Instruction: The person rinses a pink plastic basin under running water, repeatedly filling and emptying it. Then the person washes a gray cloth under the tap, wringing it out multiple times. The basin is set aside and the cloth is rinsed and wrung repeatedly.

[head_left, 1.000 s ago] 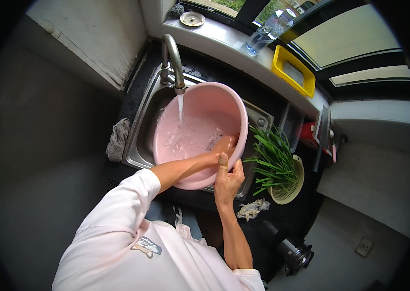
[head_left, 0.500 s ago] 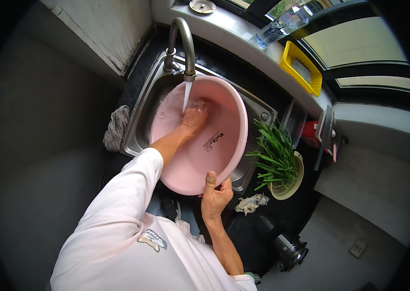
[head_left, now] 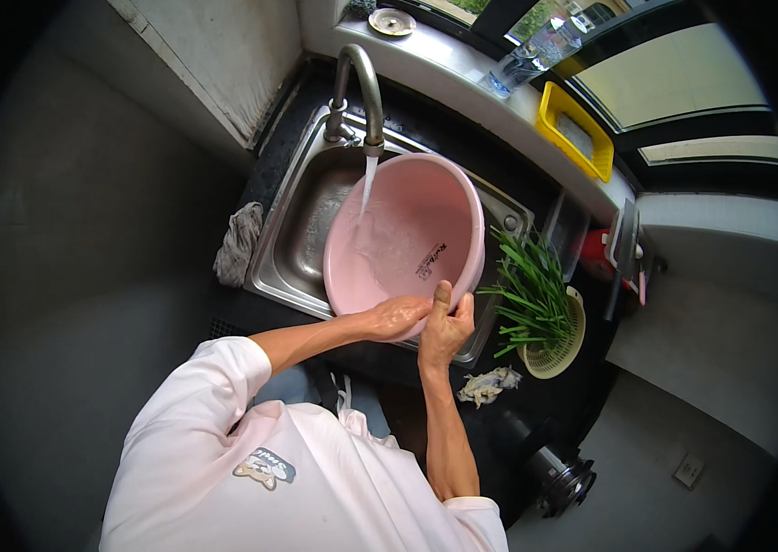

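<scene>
On my feed the pink basin (head_left: 435, 198) sits tilted in the metal sink (head_left: 301, 207), around the centre of the frame. I have the right hand (head_left: 447, 333) gripping its lower-right rim, with the thumb over the edge. The left hand (head_left: 398, 316) lies along the lower rim just beside it; its fingertips are hidden near the right thumb, so I cannot tell whether it grips anything. Water (head_left: 368, 187) runs from the tap (head_left: 368, 87), upper centre, into the basin. Right of centre I see green stalks (head_left: 534, 294) in a pale strainer (head_left: 574, 354), with a crumpled rag (head_left: 488, 386) near it, lower down. A grey cloth (head_left: 239, 244) lies at the left of the sink. Toward the upper right, a clear bottle (head_left: 536, 60) and a yellow basket (head_left: 564, 147) stand on the windowsill (head_left: 439, 57)
</scene>
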Available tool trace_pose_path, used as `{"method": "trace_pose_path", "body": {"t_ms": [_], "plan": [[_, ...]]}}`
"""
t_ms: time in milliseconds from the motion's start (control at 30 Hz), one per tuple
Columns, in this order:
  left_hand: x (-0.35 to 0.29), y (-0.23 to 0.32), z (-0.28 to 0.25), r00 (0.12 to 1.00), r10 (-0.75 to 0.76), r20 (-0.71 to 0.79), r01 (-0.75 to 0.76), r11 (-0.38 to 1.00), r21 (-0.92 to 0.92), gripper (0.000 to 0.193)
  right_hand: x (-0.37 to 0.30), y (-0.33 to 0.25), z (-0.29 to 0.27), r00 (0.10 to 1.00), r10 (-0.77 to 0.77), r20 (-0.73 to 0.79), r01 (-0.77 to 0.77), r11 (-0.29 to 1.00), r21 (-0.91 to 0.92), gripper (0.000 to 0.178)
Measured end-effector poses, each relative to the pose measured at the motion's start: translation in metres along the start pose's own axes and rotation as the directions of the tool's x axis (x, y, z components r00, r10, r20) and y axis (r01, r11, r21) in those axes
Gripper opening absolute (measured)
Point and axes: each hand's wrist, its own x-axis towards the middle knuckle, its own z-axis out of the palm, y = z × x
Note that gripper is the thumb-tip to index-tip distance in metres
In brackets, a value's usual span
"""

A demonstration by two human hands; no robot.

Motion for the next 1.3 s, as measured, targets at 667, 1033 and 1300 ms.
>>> {"method": "trace_pose_path", "body": {"t_ms": [667,1033,1300], "plan": [[0.102,0.051,-0.159,0.799,-0.102,-0.592,0.233,0.961,0.150,0.059,0.065,-0.044,-0.013,0.925,0.226,0.306,-0.295,0.934,0.201,0.050],[0.045,0.022,-0.214,0.578,-0.486,-0.656,0.337,0.874,-0.350,0.057,0.025,0.007,-0.044,0.891,0.341,0.301,-0.406,0.894,0.190,0.038],[0.059,0.054,-0.194,0.605,-0.505,-0.615,0.385,0.862,-0.329,0.048,0.027,0.028,-0.052,0.897,0.324,0.300,-0.382,0.911,0.156,0.034]]}}
